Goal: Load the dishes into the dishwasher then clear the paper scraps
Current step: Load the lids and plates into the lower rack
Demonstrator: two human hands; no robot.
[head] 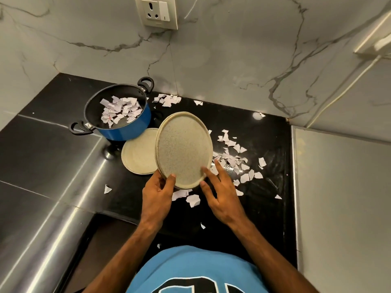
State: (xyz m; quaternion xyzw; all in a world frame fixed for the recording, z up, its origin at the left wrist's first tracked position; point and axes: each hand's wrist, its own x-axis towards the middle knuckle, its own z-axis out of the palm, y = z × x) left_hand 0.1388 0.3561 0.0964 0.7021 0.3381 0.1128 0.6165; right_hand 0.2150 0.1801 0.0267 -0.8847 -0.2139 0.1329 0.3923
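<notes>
While the left hand [157, 194] grips it, raised plate [184, 150]: tilted up on edge above the counter [264, 134], speckled face toward the camera.
Left hand: thumb lies on the plate's face at the lower rim and the fingers curl behind it; forearm reaches in from below.
Right hand [222, 197]: fingers straight and spread, holding nothing; fingertips touch the plate's lower right rim.
Plates: two; the flat plate [138, 154] lies on the counter, partly hidden behind the raised one and just beside the pot.
Pot [131, 127]: one, blue, with two black handles, at the back left of the counter.
Scraps in pot [120, 112]: a heap, too many to count.
Loose scraps [232, 157]: scattered on the counter, thickest right of the plates, some by the wall, a few near the hands.
Wall socket [157, 11]: one, above.
</notes>
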